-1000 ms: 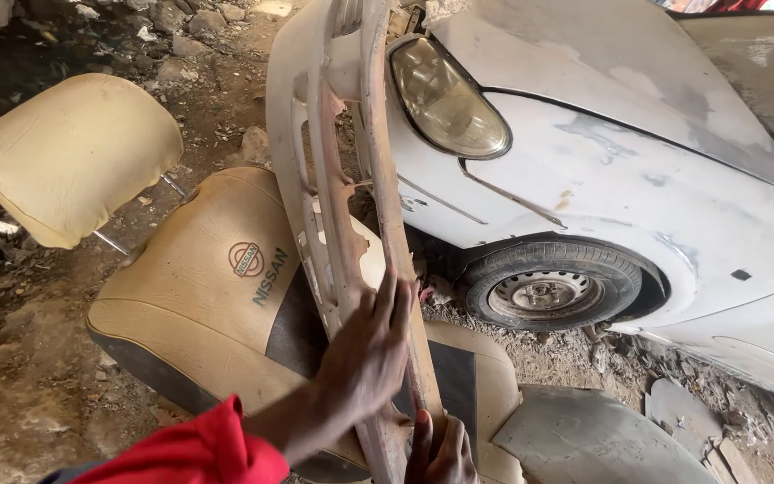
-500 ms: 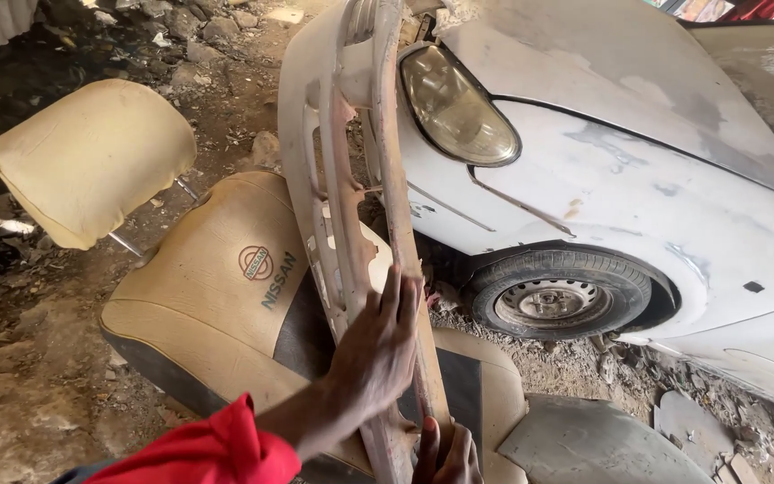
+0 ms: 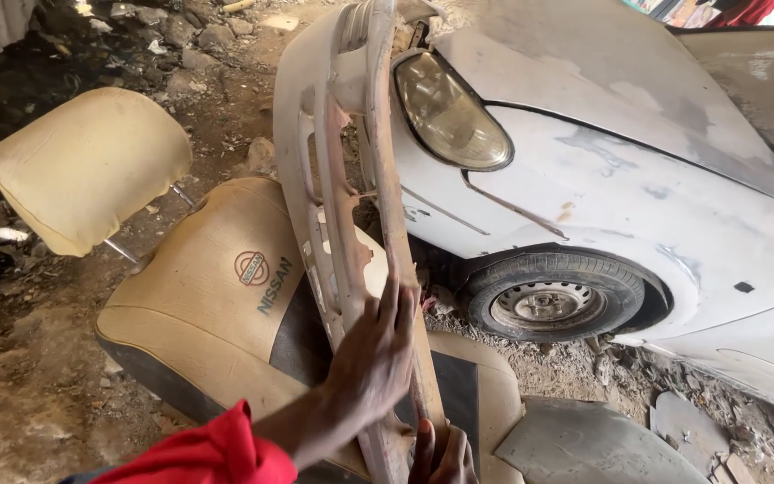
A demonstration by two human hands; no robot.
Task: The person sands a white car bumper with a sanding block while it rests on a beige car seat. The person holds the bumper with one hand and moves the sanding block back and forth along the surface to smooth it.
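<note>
A dusty beige car bumper stands on end between a tan car seat and the front of a white car. My left hand, in a red sleeve, lies on the bumper's lower part with its fingers over the pinkish rim. My right hand shows only at the bottom edge, its fingers curled round the bumper's lowest end. The bumper's top leans close to the car's headlight.
The seat lies on its back on the dirt with its headrest pulled out on two metal rods. The car's front wheel sits just right of the bumper. A grey panel, rubble and stones cover the ground.
The bumper and both hands keep their hold and place. Only the view has drifted a little, so everything sits slightly further right in the picture.
</note>
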